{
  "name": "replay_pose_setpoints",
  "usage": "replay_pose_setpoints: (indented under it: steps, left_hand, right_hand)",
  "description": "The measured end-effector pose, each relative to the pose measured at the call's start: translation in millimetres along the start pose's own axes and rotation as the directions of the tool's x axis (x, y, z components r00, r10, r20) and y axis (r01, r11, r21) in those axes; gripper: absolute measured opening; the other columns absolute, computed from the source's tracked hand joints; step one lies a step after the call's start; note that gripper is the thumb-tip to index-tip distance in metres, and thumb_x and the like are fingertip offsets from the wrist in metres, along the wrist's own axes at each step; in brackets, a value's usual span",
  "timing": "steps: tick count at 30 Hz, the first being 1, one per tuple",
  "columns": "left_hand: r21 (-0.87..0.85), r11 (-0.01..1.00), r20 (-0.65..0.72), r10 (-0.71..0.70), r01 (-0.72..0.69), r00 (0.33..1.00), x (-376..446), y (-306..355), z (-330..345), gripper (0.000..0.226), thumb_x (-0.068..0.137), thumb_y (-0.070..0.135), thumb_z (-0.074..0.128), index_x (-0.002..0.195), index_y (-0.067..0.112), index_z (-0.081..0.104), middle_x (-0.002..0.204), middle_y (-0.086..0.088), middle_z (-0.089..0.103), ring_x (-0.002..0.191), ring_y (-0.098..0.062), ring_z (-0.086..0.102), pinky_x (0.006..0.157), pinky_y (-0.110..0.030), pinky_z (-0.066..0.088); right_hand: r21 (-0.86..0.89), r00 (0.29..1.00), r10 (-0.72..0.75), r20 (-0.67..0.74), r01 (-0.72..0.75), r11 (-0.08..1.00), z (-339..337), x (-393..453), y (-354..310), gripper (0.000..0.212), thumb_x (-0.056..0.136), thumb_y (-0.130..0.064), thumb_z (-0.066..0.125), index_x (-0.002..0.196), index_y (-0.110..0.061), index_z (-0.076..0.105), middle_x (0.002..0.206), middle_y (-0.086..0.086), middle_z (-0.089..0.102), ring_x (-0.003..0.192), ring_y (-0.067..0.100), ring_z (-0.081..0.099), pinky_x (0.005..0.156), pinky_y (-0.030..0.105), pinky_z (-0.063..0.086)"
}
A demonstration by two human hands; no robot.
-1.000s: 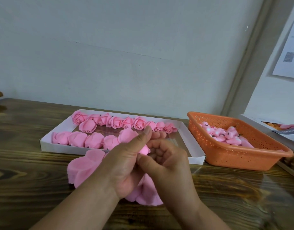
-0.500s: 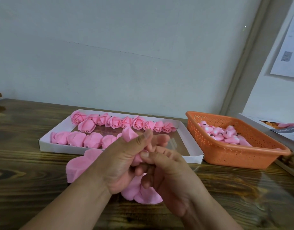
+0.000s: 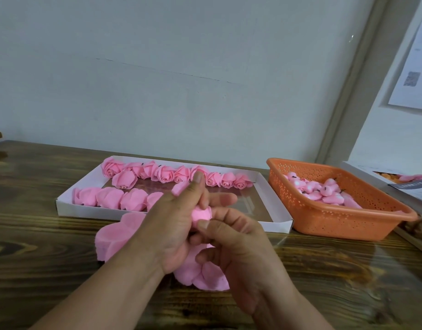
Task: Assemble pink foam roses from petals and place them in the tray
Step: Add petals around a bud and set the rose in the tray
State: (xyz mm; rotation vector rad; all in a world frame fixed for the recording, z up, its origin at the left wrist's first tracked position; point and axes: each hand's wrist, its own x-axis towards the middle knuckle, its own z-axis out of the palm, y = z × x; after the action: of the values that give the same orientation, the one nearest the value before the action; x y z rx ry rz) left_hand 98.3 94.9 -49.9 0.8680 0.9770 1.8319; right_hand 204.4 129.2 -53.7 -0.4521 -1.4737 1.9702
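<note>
Both hands grasp the half-made rose (image 3: 201, 214) — left hand (image 3: 172, 225) wrapped round it, right hand (image 3: 238, 248) pinching its front — with the tray (image 3: 274, 225) just beyond, straight ahead.

Dark wooden table (image 3: 38, 234) against pale wall (image 3: 157, 79)
</note>
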Motion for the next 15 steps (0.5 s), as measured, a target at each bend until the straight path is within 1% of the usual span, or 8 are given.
replay_pose_setpoints:
  steps: [2, 3, 5, 6, 8, 11, 13, 15]
  left_hand:
    - [-0.034, 0.999, -0.011, 0.040, -0.040, 0.999, 2.3, 1.1, -1.8, 0.038, 0.073, 0.049, 0.058, 0.050, 0.019, 0.053, 0.091, -0.018, 0.073, 0.082, -0.033, 0.069, 0.083, -0.048, 0.042]
    - [-0.033, 0.997, -0.031, 0.075, -0.076, 0.997, 3.9, 3.1, -3.2, 0.036, 0.074, 0.047, 0.057, 0.052, 0.018, 0.057, 0.088, -0.018, 0.073, 0.085, -0.032, 0.070, 0.086, -0.047, 0.048]
    - [0.036, 0.987, -0.111, 0.157, -0.154, 0.981, 7.5, 8.4, -7.8, 0.032, 0.075, 0.046, 0.055, 0.063, 0.018, 0.066, 0.080, -0.015, 0.073, 0.084, -0.026, 0.072, 0.081, -0.039, 0.054]
    - [0.064, 0.982, -0.148, 0.187, -0.179, 0.971, 9.1, 10.1, -10.0, 0.030, 0.079, 0.043, 0.054, 0.072, 0.017, 0.068, 0.072, -0.011, 0.073, 0.080, -0.023, 0.072, 0.077, -0.034, 0.054]
    - [0.071, 0.978, -0.194, 0.206, -0.195, 0.959, 12.2, 10.6, -11.9, 0.024, 0.093, 0.030, 0.050, 0.088, 0.015, 0.067, 0.057, -0.002, 0.065, 0.064, -0.016, 0.069, 0.067, -0.028, 0.057]
    - [0.093, 0.978, -0.238, 0.204, -0.187, 0.950, 13.8, 9.2, -10.7, 0.021, 0.099, 0.020, 0.046, 0.098, 0.016, 0.067, 0.047, 0.006, 0.048, 0.046, -0.009, 0.052, 0.050, -0.022, 0.049]
    - [0.106, 0.977, -0.250, 0.206, -0.185, 0.946, 14.0, 9.5, -10.4, 0.021, 0.099, 0.021, 0.047, 0.099, 0.016, 0.067, 0.046, 0.008, 0.041, 0.043, -0.007, 0.044, 0.045, -0.020, 0.044]
    - [0.115, 0.977, -0.258, 0.202, -0.177, 0.945, 13.8, 9.7, -10.2, 0.021, 0.100, 0.021, 0.046, 0.097, 0.018, 0.067, 0.046, 0.009, 0.039, 0.041, -0.006, 0.040, 0.043, -0.019, 0.043]
  right_hand:
    - [-0.045, 0.998, -0.044, -0.055, 0.042, 0.998, -5.0, 2.1, -4.7, 0.010, 0.072, -0.005, 0.069, 0.082, -0.004, 0.068, 0.068, 0.011, 0.067, 0.058, 0.014, 0.060, 0.048, 0.022, 0.047]
    - [-0.085, 0.990, -0.089, -0.111, 0.080, 0.993, -10.8, 4.0, -9.9, 0.012, 0.071, -0.007, 0.071, 0.082, -0.005, 0.068, 0.071, 0.010, 0.068, 0.059, 0.013, 0.061, 0.049, 0.022, 0.048]
    - [-0.146, 0.948, -0.190, -0.257, 0.157, 0.977, -28.5, 8.8, -24.4, 0.007, 0.075, -0.006, 0.069, 0.081, -0.007, 0.067, 0.072, 0.007, 0.067, 0.061, 0.013, 0.062, 0.048, 0.022, 0.049]
    - [-0.166, 0.921, -0.230, -0.313, 0.185, 0.969, -38.1, 10.8, -32.0, 0.004, 0.078, -0.004, 0.067, 0.080, -0.008, 0.066, 0.071, 0.006, 0.066, 0.061, 0.012, 0.061, 0.048, 0.022, 0.049]
    - [-0.237, 0.895, -0.272, -0.354, 0.196, 0.952, -53.3, 13.2, -41.2, 0.006, 0.081, -0.002, 0.064, 0.078, -0.007, 0.065, 0.071, 0.006, 0.065, 0.060, 0.012, 0.060, 0.049, 0.022, 0.049]
    - [-0.449, 0.918, -0.285, -0.276, 0.139, 0.883, -65.5, 15.8, -40.3, 0.007, 0.080, 0.002, 0.066, 0.076, -0.004, 0.066, 0.063, 0.006, 0.063, 0.057, 0.012, 0.058, 0.049, 0.022, 0.048]
    - [-0.646, 0.949, -0.255, -0.186, 0.078, 0.759, -69.4, 17.7, -36.5, 0.009, 0.077, 0.002, 0.070, 0.073, -0.006, 0.068, 0.061, 0.004, 0.064, 0.054, 0.008, 0.056, 0.049, 0.020, 0.047]
    - [-0.778, 0.974, -0.197, -0.108, 0.041, 0.626, -70.1, 21.4, -33.3, 0.007, 0.076, -0.001, 0.072, 0.072, -0.007, 0.070, 0.058, -0.003, 0.064, 0.049, 0.000, 0.052, 0.047, 0.015, 0.043]
